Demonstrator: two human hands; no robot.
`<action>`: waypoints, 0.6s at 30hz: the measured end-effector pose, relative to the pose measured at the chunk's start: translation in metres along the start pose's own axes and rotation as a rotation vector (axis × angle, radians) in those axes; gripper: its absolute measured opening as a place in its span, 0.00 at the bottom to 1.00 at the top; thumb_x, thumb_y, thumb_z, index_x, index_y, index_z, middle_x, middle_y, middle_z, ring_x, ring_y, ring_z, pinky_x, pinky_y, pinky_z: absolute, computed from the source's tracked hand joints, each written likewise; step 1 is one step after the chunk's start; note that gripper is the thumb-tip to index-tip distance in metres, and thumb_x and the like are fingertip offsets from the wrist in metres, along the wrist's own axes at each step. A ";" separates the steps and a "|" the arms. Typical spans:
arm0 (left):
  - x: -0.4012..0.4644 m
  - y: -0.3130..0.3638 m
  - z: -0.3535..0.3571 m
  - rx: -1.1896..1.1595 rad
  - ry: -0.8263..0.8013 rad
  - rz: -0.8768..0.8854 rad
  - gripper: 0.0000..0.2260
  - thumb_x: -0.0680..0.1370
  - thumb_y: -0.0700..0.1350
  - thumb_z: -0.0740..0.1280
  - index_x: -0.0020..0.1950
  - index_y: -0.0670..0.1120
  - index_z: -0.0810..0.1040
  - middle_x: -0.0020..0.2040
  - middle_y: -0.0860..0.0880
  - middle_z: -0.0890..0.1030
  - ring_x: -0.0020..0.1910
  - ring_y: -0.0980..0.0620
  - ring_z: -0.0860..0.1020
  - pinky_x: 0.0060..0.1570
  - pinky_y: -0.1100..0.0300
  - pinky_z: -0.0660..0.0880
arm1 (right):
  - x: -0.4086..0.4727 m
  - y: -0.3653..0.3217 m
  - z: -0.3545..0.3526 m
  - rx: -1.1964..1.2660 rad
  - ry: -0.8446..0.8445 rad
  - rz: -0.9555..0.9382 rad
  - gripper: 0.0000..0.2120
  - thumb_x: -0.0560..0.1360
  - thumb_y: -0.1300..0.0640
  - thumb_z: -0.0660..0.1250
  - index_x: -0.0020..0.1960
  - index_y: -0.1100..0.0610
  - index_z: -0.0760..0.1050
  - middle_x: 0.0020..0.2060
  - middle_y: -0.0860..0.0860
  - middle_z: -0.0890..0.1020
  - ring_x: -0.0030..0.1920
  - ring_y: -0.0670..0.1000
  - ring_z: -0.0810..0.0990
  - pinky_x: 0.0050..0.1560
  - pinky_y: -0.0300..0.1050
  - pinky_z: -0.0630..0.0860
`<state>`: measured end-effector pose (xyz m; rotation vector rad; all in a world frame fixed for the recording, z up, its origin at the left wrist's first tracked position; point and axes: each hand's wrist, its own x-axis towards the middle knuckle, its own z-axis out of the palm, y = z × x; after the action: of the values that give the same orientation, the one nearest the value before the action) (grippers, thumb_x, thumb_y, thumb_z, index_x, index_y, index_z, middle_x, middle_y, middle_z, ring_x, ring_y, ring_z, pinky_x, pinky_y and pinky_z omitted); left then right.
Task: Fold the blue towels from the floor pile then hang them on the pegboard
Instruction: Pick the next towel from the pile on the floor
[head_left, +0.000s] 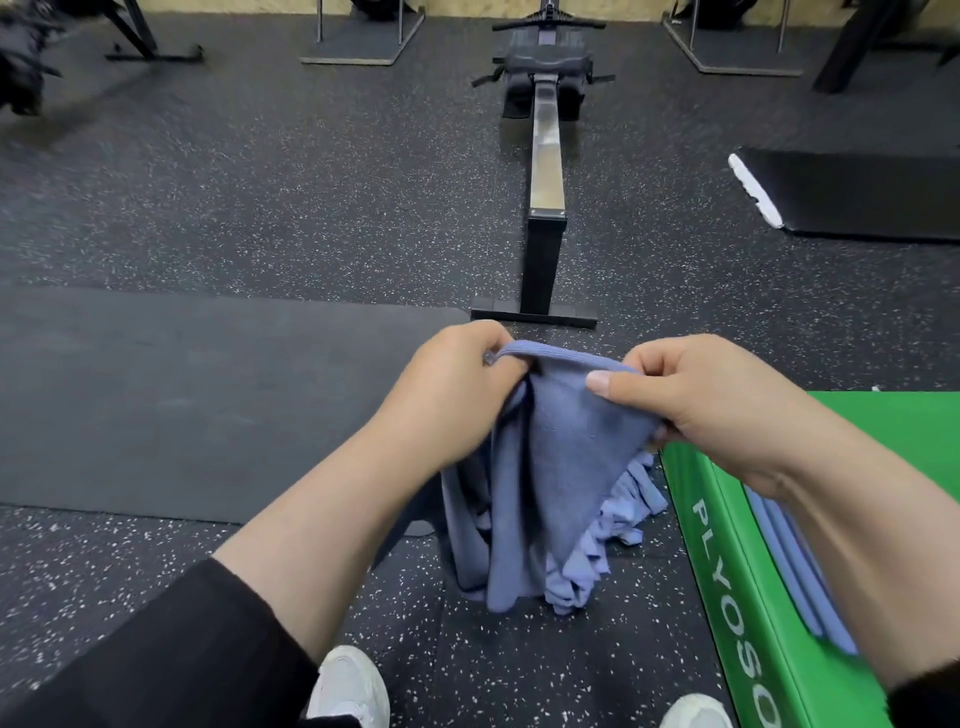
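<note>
Both hands pinched the top hem of a blue towel (566, 441): left hand (457, 384) and right hand (696, 400) held it above the floor pile (618, 525), beside a green plyo box (727, 561).

We see bare speckled floor (249, 208) open at upper left; a rowing machine (545, 171) blocks centre, a green box (737, 571) lower right.

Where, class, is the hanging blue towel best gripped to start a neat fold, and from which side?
Grip the blue towel along its ribbed top hem, one corner per hand, coming from above. The left hand and right hand already pinch that edge, though close together; the cloth hangs bunched below, so sliding outward to the corners would likely spread it flat.
</note>
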<state>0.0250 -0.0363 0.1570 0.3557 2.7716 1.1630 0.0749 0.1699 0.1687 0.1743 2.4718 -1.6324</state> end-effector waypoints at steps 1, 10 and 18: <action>-0.001 0.000 -0.001 -0.011 -0.003 -0.010 0.09 0.80 0.51 0.67 0.41 0.51 0.76 0.30 0.56 0.76 0.28 0.60 0.71 0.29 0.65 0.64 | 0.000 0.000 0.000 0.047 0.017 -0.005 0.19 0.68 0.43 0.77 0.34 0.56 0.75 0.31 0.55 0.71 0.34 0.50 0.67 0.40 0.50 0.62; -0.003 -0.007 -0.014 0.035 -0.037 -0.164 0.16 0.76 0.50 0.72 0.31 0.44 0.77 0.22 0.53 0.72 0.24 0.56 0.66 0.26 0.66 0.64 | 0.001 0.006 0.008 0.349 0.069 0.108 0.09 0.80 0.59 0.67 0.54 0.65 0.81 0.50 0.62 0.86 0.44 0.52 0.83 0.48 0.51 0.82; -0.011 0.003 0.002 -0.293 0.231 -0.066 0.12 0.80 0.49 0.68 0.39 0.46 0.82 0.36 0.49 0.82 0.32 0.57 0.73 0.34 0.64 0.69 | -0.001 0.002 0.029 0.304 0.047 0.116 0.11 0.82 0.58 0.63 0.51 0.64 0.82 0.53 0.69 0.82 0.45 0.57 0.80 0.59 0.71 0.76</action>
<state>0.0368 -0.0353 0.1580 0.1050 2.7106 1.6586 0.0786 0.1437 0.1556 0.3915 2.1849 -1.9622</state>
